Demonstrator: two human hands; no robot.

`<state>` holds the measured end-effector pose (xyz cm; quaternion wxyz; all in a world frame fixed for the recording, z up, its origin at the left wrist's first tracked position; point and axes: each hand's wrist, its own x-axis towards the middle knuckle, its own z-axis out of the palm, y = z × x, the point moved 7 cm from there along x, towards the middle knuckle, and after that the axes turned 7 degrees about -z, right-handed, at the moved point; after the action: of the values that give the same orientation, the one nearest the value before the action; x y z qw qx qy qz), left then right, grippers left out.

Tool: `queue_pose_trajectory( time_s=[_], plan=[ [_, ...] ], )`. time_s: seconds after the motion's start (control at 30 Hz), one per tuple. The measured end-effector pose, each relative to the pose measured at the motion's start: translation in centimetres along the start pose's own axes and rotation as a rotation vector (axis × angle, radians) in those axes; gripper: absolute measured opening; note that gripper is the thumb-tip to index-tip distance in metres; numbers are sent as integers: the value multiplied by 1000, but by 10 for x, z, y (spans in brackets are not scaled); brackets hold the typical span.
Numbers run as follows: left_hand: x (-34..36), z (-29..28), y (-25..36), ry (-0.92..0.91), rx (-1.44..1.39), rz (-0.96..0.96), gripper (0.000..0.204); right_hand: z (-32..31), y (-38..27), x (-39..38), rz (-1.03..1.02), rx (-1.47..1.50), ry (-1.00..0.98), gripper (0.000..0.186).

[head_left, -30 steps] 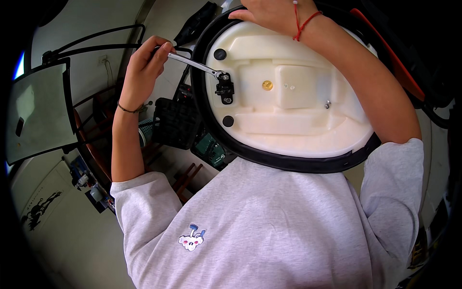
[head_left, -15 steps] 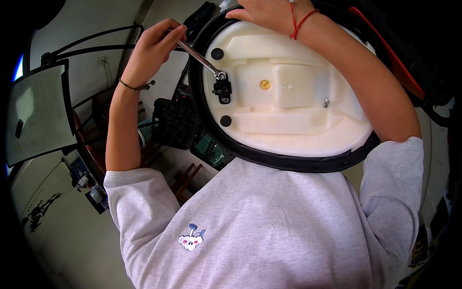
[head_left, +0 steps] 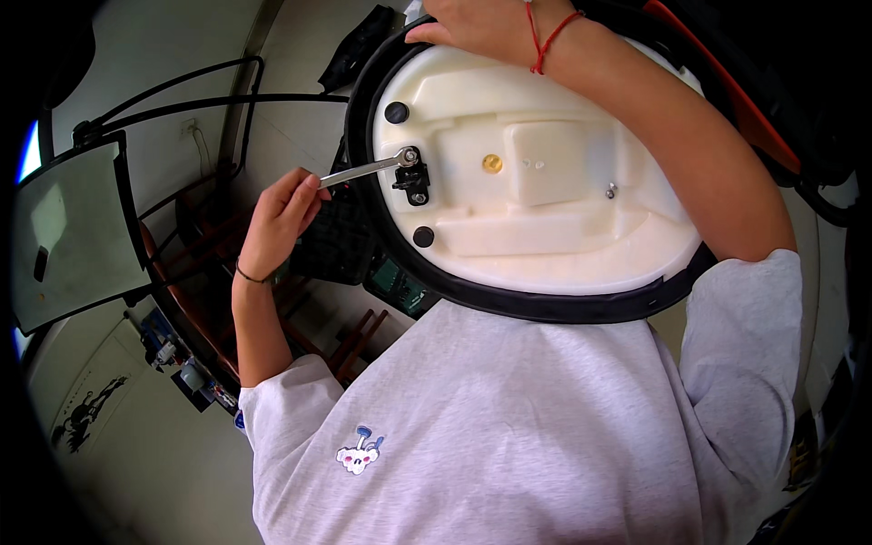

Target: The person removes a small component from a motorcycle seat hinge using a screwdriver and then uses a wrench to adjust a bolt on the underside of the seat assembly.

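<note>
A seat that looks like a scooter's is turned with its white plastic underside toward me; a black padded edge runs round it. My left hand is closed around the end of a silver wrench. The wrench's far end sits on the upper nut of a black hinge bracket at the seat's left end. A second nut shows lower on that bracket. At the far edge, my right hand grips the seat's rim, its thumb along the edge; the picture's top cuts off part of this hand.
Round black rubber pads flank the bracket. A small metal bolt-like piece is at the underside's right. Left of and below the seat are a dark open case, a green tool tray and a framed glass pane.
My left hand has swung the wrench's handle down and toward me, from slanting upward to nearly level, with its end still on the upper nut. The seat has shifted slightly left.
</note>
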<state>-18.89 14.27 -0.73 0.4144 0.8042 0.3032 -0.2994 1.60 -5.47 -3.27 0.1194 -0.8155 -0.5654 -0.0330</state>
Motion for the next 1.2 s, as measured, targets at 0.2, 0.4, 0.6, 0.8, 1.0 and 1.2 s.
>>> queue_pose_trajectory(
  time_s=[0.2,0.4,0.6,0.8,1.0,1.2],
  plan=[
    [-28,43,-21,-174,-174,-76,34,0,-1,-2,-2,-17,39,52],
    [-44,44,-18,-217,-173,-60,30,-4,-6,0,18,-45,78,51],
    [-44,23,-12,-216,-46,-10,27,-1,-2,2,17,27,28,51],
    [-50,-31,4,21,10,129,21,-4,-3,-3,17,6,33,52],
    [-31,-47,42,229,-2,371,13,-4,-4,-1,6,-5,36,52],
    [1,-34,86,291,131,463,10,-4,-3,0,9,10,43,52]
  ],
)
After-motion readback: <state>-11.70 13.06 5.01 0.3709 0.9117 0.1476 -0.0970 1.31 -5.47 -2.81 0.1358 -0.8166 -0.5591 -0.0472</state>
